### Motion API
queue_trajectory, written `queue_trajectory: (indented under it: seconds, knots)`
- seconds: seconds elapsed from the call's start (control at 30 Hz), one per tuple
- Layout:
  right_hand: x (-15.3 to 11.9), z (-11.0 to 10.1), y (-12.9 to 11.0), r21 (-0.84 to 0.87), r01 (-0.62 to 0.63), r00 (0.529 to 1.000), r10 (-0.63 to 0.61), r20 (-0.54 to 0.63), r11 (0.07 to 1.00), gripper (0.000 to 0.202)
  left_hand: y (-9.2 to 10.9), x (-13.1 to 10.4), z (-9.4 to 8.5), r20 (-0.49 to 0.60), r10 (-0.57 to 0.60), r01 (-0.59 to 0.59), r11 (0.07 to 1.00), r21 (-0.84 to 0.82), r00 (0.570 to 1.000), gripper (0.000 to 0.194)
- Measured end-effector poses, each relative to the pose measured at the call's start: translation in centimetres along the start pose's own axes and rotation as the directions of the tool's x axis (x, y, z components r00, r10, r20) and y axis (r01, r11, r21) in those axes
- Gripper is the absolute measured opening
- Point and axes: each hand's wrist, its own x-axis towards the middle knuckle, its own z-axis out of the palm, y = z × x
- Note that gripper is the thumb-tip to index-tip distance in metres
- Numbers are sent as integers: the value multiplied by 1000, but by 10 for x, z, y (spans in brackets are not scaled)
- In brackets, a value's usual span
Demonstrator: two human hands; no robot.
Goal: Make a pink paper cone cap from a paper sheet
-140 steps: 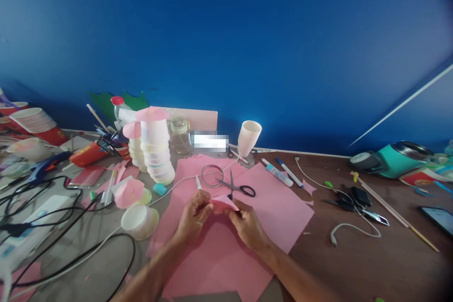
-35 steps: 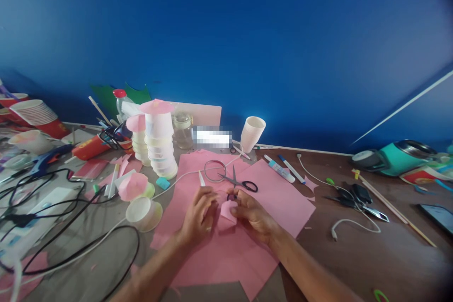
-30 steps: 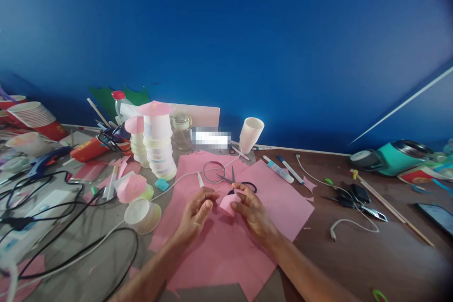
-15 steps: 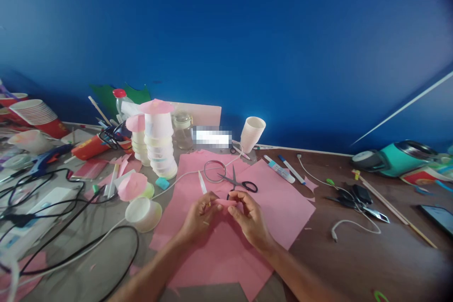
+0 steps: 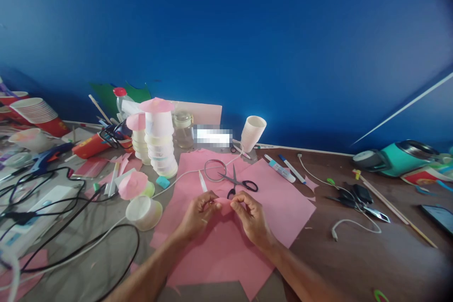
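A small piece of pink paper (image 5: pixel 225 205) is stretched between my two hands, above large pink paper sheets (image 5: pixel 219 257) spread on the table. My left hand (image 5: pixel 200 214) pinches its left end; my right hand (image 5: pixel 251 217) pinches the other end between thumb and fingers. Just beyond my fingers lie black-handled scissors (image 5: pixel 240 182) with their blades spread. A thin ring (image 5: pixel 215 170) rests beside the blades, and a white pointed pen-like stick (image 5: pixel 202 181) is to its left.
Stacked paper cups with pink paper tops (image 5: pixel 159 137) stand at left. A loose cup (image 5: pixel 144 213) lies near black cables (image 5: pixel 81 203). A white cup (image 5: pixel 253 133) leans by the blue wall. At right are a glue stick (image 5: pixel 282 171), keys (image 5: pixel 375 213) and a teal kettle (image 5: pixel 399 158).
My right fingers have shifted to the paper's right end, and more of the small pink piece now shows between my hands. The other things have stayed in place.
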Motion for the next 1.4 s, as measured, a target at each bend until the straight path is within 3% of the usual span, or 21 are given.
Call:
queue_trajectory:
  seconds: [0.27, 0.43, 0.6, 0.8, 1.0, 1.13, 1.23, 1.3, 1.4]
  knots:
    - [3, -2, 1, 143, -141, 990, 135, 50, 980, 29, -4, -1, 1, -5, 2, -3, 991, -132, 1000, 40]
    - [2, 0, 7, 204, -218, 975, 220, 10, 954, 31, -3, -3, 5, 73, -117, 132, 956, -261, 990, 48]
    - [0, 2, 6, 177, -200, 978, 208, -28, 964, 32, -3, -2, 9, 17, -132, 133, 975, -179, 991, 42]
    - [1, 2, 2, 138, -163, 984, 170, -43, 977, 34, -1, 0, 7, -49, -121, 110, 974, -196, 991, 42]
    - [0, 1, -1, 154, -108, 993, 114, -30, 982, 34, 0, -1, 4, -30, -101, 91, 966, -243, 994, 40]
    - [3, -5, 3, 41, -57, 989, 62, -135, 998, 31, -1, -1, -1, -40, -92, 76, 951, -299, 995, 39]
    - [8, -11, 14, -204, 26, 979, -66, -193, 979, 22, 0, 0, -5, -16, -106, 97, 951, -295, 994, 40]
    - [9, -14, 21, -431, 90, 975, -168, -146, 898, 19, 1, 2, -8, 1, -115, 110, 947, -302, 993, 40]
    - [8, -15, 26, -694, 116, 982, -186, -26, 711, 23, 2, 3, -11, 24, -137, 137, 931, -337, 990, 39]
